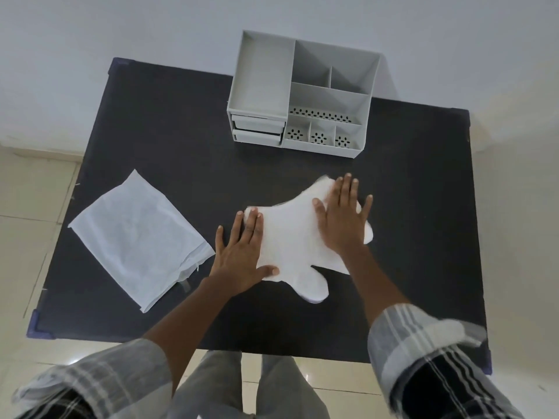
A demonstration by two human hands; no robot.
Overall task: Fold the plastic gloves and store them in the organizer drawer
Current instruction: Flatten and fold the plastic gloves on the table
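Observation:
A white plastic glove (290, 237) lies spread flat on the dark table (151, 122), its fingers pointing toward me and to the right. My left hand (242, 252) presses flat on its left edge, fingers apart. My right hand (343, 219) lies flat on the glove's right part, fingers spread. Neither hand grips anything. The grey organizer (302, 98) stands at the table's far side; its two small drawers (258, 130) at the lower left front look closed.
A folded white plastic sheet or glove pack (139, 240) lies on the left half of the table. The table's corners carry blue guards (36, 326). Pale floor tiles surround the table, and a white wall rises behind the organizer.

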